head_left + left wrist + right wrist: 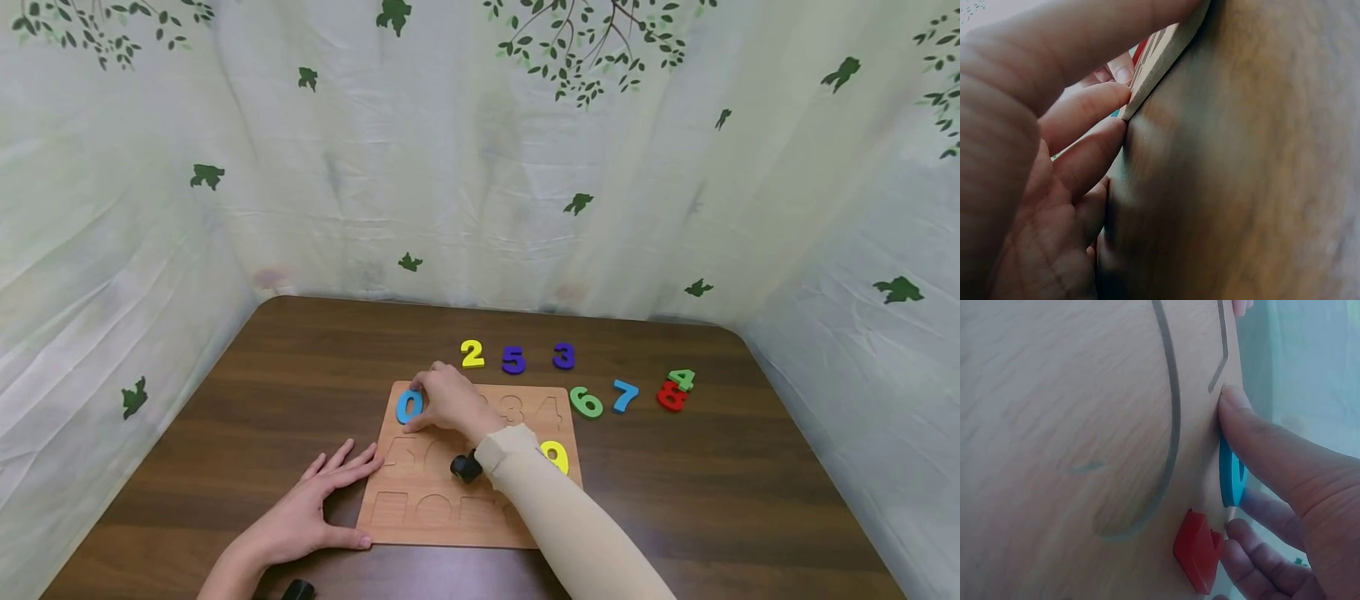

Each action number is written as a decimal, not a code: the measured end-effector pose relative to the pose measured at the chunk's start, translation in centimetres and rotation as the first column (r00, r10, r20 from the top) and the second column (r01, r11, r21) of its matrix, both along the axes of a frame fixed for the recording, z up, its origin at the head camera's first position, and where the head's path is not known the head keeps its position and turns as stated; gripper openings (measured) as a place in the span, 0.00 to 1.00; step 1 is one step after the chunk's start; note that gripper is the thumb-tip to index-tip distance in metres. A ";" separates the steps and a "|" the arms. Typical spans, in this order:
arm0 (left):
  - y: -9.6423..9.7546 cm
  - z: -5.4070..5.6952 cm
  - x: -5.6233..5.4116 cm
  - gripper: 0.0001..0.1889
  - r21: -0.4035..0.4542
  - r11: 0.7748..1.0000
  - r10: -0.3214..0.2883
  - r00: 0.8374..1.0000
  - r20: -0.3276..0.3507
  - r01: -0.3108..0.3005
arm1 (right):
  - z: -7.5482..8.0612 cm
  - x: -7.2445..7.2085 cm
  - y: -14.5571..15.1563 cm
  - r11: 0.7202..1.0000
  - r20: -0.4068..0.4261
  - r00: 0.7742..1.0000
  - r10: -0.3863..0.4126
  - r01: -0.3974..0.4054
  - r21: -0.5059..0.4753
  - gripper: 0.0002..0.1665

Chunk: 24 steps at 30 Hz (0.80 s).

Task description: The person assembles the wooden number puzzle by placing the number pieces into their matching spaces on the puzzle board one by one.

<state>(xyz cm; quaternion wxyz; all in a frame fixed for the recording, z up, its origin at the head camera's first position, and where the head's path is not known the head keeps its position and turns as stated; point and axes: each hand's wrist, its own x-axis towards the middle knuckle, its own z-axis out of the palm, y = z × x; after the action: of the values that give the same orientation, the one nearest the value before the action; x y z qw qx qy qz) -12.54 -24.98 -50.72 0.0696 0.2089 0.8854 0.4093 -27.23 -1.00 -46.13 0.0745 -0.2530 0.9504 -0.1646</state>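
A blue number 0 point(409, 407) is at the top left corner of a wooden number board point(420, 533). My right hand point(453, 402) pinches this 0 between thumb and fingers; in the right wrist view the blue 0 point(1227, 478) stands slightly raised at the board's surface. Beside it is a red piece point(1196, 553), which my right hand hides in the head view. My left hand point(311, 504) touches the board's left edge with spread fingers, its thumb at the near left corner. A yellow 9 point(555, 457) lies on the board, partly behind the right sleeve.
Behind the board lie a yellow 2 point(472, 354), a purple 5 point(513, 361) and a purple 3 point(564, 356). To the right are a green 6 point(581, 400), a blue 7 point(624, 396), and a green 4 point(682, 379) overlapping a red 8 point(671, 398).
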 end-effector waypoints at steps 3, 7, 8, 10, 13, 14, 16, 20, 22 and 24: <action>0.0 0.2 0.0 0.50 0.008 1.000 0.000 1.000 0.015 -0.001 | 0.1 0.0 0.0 1.000 0.002 1.000 0.002 -0.002 0.001 0.40; -0.1 0.4 0.1 0.49 0.014 1.000 -0.008 1.000 0.015 0.008 | 0.0 0.1 0.0 1.000 0.008 1.000 0.008 -0.008 -0.005 0.40; -0.1 0.4 0.1 0.49 0.013 1.000 -0.008 1.000 0.014 0.007 | 0.0 0.1 0.1 1.000 0.008 1.000 0.012 -0.012 -0.006 0.40; 0.0 0.3 0.1 0.49 0.011 1.000 -0.005 1.000 0.008 0.005 | 0.0 0.0 0.2 1.000 0.005 1.000 0.022 -0.022 -0.006 0.40; 0.0 0.2 0.1 0.49 0.009 1.000 -0.004 1.000 -0.001 0.004 | 0.0 -0.2 0.4 0.999 -0.002 0.999 0.043 -0.043 -0.007 0.39; 0.0 0.1 0.2 0.49 0.009 1.000 -0.006 1.000 -0.008 0.006 | 0.0 -0.2 0.5 0.999 0.002 0.999 0.048 -0.048 -0.011 0.39; 0.0 0.1 0.2 0.49 0.006 1.000 -0.001 1.000 -0.010 0.001 | 0.1 -0.3 0.8 0.998 0.013 0.998 0.058 -0.057 -0.019 0.39; -0.1 0.1 0.3 0.49 0.000 1.000 -0.002 0.999 -0.038 0.002 | 0.5 -0.4 1.3 0.998 0.029 0.997 0.065 -0.064 -0.023 0.37; -0.1 0.1 0.3 0.49 -0.003 1.000 -0.001 0.999 -0.052 0.001 | 0.5 -0.5 1.7 0.998 0.031 0.998 0.056 -0.055 -0.027 0.36; 0.1 0.1 0.1 0.49 0.002 1.000 -0.007 0.998 -0.059 0.007 | 0.5 -0.7 2.2 0.999 0.029 0.999 0.040 -0.039 -0.029 0.35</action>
<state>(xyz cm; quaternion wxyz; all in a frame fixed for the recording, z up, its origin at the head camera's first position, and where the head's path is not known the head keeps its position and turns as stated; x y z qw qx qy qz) -12.42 -24.93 -50.60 0.0448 0.2242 0.8858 0.4038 -27.93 1.23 -45.66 0.0882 -0.2702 0.9416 -0.1804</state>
